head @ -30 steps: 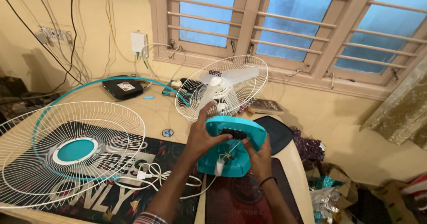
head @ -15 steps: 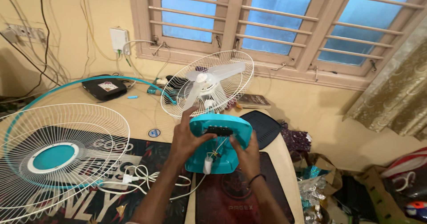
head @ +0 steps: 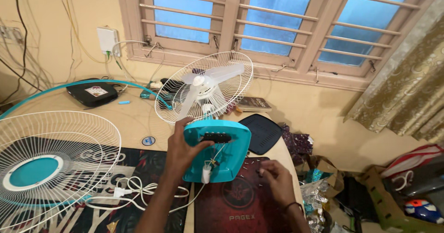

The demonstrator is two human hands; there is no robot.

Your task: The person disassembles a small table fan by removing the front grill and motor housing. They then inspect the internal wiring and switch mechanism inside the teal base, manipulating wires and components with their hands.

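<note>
- Head view: your left hand [head: 182, 152] grips the teal fan base [head: 217, 152], tipped up on the bench [head: 134, 117] so its underside and wiring face you.
- Your right hand [head: 277, 180] rests loosely closed on the red mat [head: 236, 205] among small screws [head: 253, 168], holding nothing visible.
- The loose grille [head: 46, 168] lies aside, left.

The detached fan guard [head: 51, 163] is cut off by the left edge; the small screws [head: 252, 168] are too tiny to count.
</note>
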